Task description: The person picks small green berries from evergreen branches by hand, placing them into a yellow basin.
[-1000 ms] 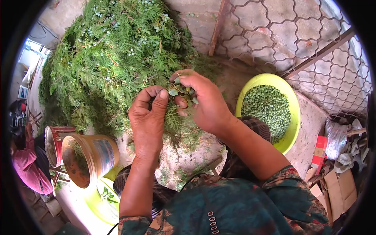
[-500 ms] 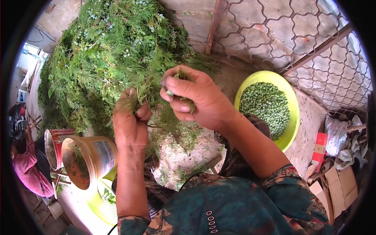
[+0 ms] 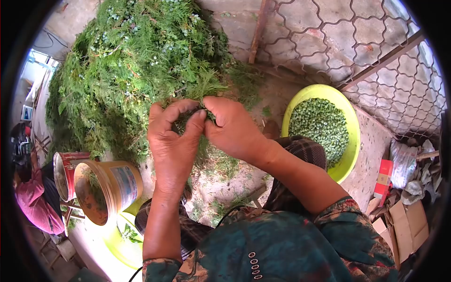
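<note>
sprig: a small green cypress sprig (image 3: 190,120) pinched between both hands, just in front of the big green pile (image 3: 136,66)
left hand (image 3: 174,141): grip narrow, thumb and fingers curled onto the sprig
right hand (image 3: 232,127): grip closed on the same sprig, fingertips touching the left hand's
yellow basin (image 3: 350,141): right of the pile, holding green picked bits
tan bucket (image 3: 110,188): below the pile's left side

1. A yellow-green basin (image 3: 350,141), filled with small green berries (image 3: 319,128), is seen at the right on the concrete floor (image 3: 371,141).
2. A metal lattice fence (image 3: 357,42) is set at the far right.
3. A tan plastic bucket (image 3: 110,188) is tipped on its side at the near left, touching a red tin (image 3: 66,171).
4. Flattened cardboard (image 3: 406,225) and crumpled bags (image 3: 406,169) are piled at the right edge.
5. A person in pink (image 3: 35,202) is crouched at the far left edge.
</note>
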`<state>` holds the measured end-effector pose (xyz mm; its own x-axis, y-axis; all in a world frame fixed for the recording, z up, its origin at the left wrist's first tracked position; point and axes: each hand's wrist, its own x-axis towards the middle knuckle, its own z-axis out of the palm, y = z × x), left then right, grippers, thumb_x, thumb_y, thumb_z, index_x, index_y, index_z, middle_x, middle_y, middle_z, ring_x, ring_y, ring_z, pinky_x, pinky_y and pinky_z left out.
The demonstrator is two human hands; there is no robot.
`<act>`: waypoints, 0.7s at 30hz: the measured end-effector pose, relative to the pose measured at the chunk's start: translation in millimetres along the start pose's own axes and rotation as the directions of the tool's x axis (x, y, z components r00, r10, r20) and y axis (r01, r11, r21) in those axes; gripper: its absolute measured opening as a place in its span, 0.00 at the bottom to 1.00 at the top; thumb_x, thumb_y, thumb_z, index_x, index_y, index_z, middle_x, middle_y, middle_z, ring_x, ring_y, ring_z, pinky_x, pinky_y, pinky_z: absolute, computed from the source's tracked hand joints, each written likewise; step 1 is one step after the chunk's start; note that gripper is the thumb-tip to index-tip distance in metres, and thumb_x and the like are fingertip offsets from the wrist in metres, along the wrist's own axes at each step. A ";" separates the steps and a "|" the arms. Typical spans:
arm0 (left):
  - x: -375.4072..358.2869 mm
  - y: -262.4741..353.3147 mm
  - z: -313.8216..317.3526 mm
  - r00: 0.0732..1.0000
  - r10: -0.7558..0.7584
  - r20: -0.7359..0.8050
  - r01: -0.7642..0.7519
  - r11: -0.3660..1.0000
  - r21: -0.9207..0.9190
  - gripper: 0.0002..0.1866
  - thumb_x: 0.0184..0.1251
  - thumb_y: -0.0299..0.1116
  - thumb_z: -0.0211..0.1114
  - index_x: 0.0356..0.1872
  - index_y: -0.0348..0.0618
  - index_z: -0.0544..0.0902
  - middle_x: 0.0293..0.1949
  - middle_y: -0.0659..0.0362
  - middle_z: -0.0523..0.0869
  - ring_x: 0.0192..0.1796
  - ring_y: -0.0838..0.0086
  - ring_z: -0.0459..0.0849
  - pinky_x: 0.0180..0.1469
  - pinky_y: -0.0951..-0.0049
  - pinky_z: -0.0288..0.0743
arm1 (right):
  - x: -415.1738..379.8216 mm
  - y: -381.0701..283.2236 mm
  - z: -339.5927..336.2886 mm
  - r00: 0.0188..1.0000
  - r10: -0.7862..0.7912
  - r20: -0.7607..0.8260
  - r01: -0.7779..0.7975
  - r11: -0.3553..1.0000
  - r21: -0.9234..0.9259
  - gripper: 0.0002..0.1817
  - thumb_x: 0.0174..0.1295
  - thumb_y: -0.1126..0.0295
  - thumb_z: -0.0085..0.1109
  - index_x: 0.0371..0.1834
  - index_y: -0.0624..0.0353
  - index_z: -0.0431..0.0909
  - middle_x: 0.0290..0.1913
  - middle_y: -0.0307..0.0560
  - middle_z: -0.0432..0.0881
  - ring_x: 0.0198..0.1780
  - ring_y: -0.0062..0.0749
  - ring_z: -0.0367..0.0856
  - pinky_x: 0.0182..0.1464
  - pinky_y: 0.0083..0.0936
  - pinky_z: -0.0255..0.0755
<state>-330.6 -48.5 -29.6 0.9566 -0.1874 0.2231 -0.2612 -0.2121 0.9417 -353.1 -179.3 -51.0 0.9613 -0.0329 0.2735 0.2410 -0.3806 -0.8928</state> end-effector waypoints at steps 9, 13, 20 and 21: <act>4.5 -1.8 -8.9 0.950 -0.287 0.120 0.311 0.898 -0.310 0.03 0.62 0.26 0.59 0.35 0.38 0.77 0.31 0.65 0.74 0.33 0.81 0.70 0.39 0.81 0.66 | 4.1 -2.9 -1.1 0.987 0.106 0.124 -0.133 0.961 0.244 0.09 0.55 0.71 0.53 0.32 0.67 0.72 0.19 0.53 0.71 0.24 0.37 0.73 0.25 0.35 0.66; 8.8 -13.1 -12.3 0.925 -0.374 -0.064 0.330 0.875 -0.355 0.04 0.65 0.31 0.58 0.33 0.44 0.74 0.26 0.70 0.73 0.29 0.87 0.67 0.33 0.85 0.60 | 4.5 -18.2 -18.3 0.816 0.386 0.430 -0.577 0.579 0.576 0.11 0.63 0.67 0.51 0.42 0.64 0.74 0.27 0.37 0.73 0.24 0.19 0.68 0.24 0.19 0.64; 12.8 -13.0 -14.1 0.906 -0.417 -0.074 0.361 0.851 -0.381 0.06 0.64 0.27 0.56 0.40 0.39 0.76 0.32 0.67 0.74 0.33 0.83 0.67 0.39 0.80 0.63 | 8.9 4.9 -31.8 0.856 0.274 0.439 -0.478 0.092 0.874 0.20 0.69 0.59 0.38 0.47 0.66 0.71 0.39 0.53 0.77 0.33 0.29 0.77 0.28 0.26 0.75; 11.7 -8.3 -13.1 0.935 -0.352 -0.046 0.313 0.878 -0.362 0.06 0.63 0.26 0.58 0.40 0.40 0.77 0.34 0.66 0.75 0.37 0.81 0.69 0.43 0.78 0.64 | 8.0 7.6 -32.3 0.859 0.273 0.434 -0.468 0.076 0.880 0.20 0.69 0.58 0.38 0.47 0.67 0.71 0.40 0.54 0.77 0.36 0.31 0.79 0.31 0.30 0.77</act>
<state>-315.6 -36.4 -31.6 0.9921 -0.0562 -0.1118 0.1171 0.1022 0.9878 -347.9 -212.3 -44.0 0.9492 0.2687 -0.1636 -0.3145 0.8001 -0.5109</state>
